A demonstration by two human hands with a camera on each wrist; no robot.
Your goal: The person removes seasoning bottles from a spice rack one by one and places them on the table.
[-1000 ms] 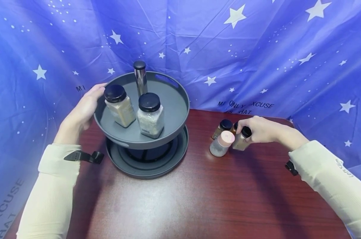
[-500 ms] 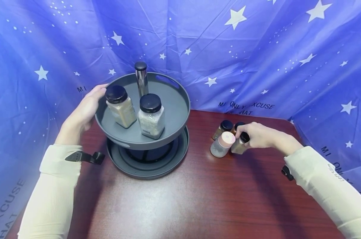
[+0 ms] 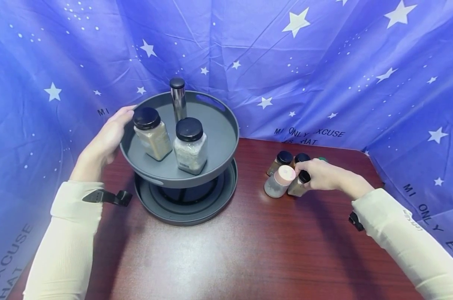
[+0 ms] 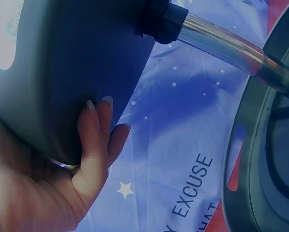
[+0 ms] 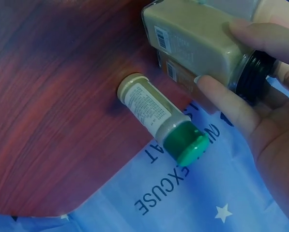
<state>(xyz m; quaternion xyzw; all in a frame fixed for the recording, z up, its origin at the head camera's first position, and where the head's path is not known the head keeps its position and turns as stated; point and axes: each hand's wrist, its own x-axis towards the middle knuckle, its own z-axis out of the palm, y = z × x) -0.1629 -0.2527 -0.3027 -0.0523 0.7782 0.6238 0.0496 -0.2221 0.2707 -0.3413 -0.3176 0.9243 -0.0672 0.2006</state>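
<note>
In the head view my left hand point(image 3: 104, 139) grips the left rim of the grey upper tray point(image 3: 217, 133) of a two-tier stand. The left wrist view shows its fingers point(image 4: 93, 145) curled under that tray. Two square black-lidded jars, one tan point(image 3: 157, 141) and one whitish point(image 3: 190, 154), stand on this tier around the metal post point(image 3: 179, 104). At the right, my right hand point(image 3: 320, 173) pinches a square spice jar point(image 5: 197, 43) near its black lid. That jar stands close beside a pink-capped shaker point(image 3: 279, 183).
Two more black-lidded jars, one at the left point(image 3: 277, 162) and one behind point(image 3: 301, 158), crowd that cluster. A green-capped bottle point(image 5: 159, 113) stands nearby, mostly hidden by my hand in the head view. Below is the lower tray point(image 3: 185, 220). Starry blue cloth point(image 3: 264, 62) hangs behind the table point(image 3: 249, 250).
My right hand has shifted slightly left and toward me with the jar, closer to the pink-capped shaker. A green cap now shows behind it. My left hand stays on the tray rim.
</note>
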